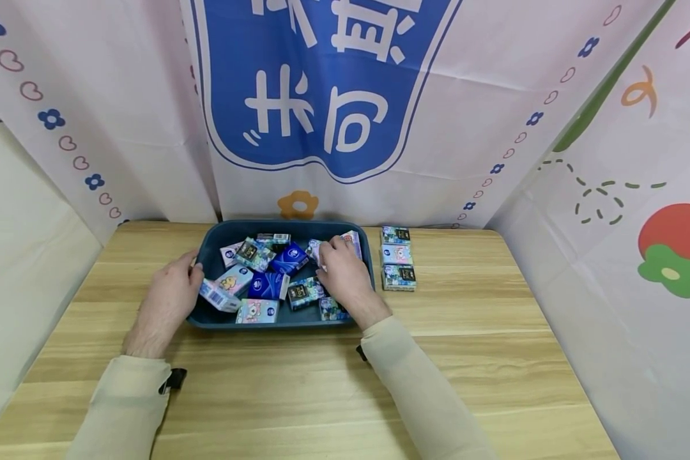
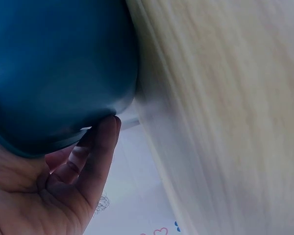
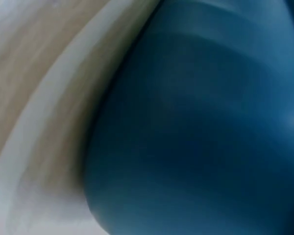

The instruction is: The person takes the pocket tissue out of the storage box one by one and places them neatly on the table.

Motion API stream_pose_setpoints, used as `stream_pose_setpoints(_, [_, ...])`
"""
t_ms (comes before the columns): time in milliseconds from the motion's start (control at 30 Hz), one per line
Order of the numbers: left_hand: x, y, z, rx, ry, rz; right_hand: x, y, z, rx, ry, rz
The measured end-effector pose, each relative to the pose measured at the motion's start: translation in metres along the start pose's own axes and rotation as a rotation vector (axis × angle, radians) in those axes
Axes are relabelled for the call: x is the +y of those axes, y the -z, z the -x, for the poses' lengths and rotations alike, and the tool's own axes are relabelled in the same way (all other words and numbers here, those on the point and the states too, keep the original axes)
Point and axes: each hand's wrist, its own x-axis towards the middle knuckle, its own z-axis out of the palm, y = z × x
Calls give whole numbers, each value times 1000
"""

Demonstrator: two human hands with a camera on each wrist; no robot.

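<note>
A dark teal plastic bin (image 1: 287, 324) holds many small tissue packs, among them a deep blue pack (image 1: 267, 285), a pink-and-blue cartoon pack (image 1: 257, 311) and a dark floral pack (image 1: 305, 292). My left hand (image 1: 169, 294) grips the bin's left end; the left wrist view shows the fingers (image 2: 100, 156) against the outer wall under the rim. Inside the right end, my right hand (image 1: 345, 271) reaches down among the packs, beside a pale purple pack (image 1: 352, 243). Its fingertips are hidden, and the right wrist view shows only the bin's outer wall (image 3: 196, 127) and blurred table.
Three tissue packs stand in a column right of the bin: a floral one (image 1: 395, 235), a cartoon one (image 1: 397, 255) and another floral one (image 1: 399, 277). Wood-grain table (image 1: 276, 396) lies beneath. A printed curtain (image 1: 437, 191) hangs behind the bin.
</note>
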Motion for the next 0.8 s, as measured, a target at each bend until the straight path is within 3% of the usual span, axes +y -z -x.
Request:
stream_pose_setpoints(200, [4,4,4,-8,-8,-3,9,-2,-3,-18,-23,-1])
stream_pose_setpoints(467, [6,5,5,-2,-16,-4,4,20,-4,-102,-41,68])
stream_pose_setpoints(700, [4,2,6,65,-88,-5,5,23,-7,-97,-46,111])
stream_pose_setpoints(800, [4,1,7,64,-92,-3,4,25,-6,-98,-49,118])
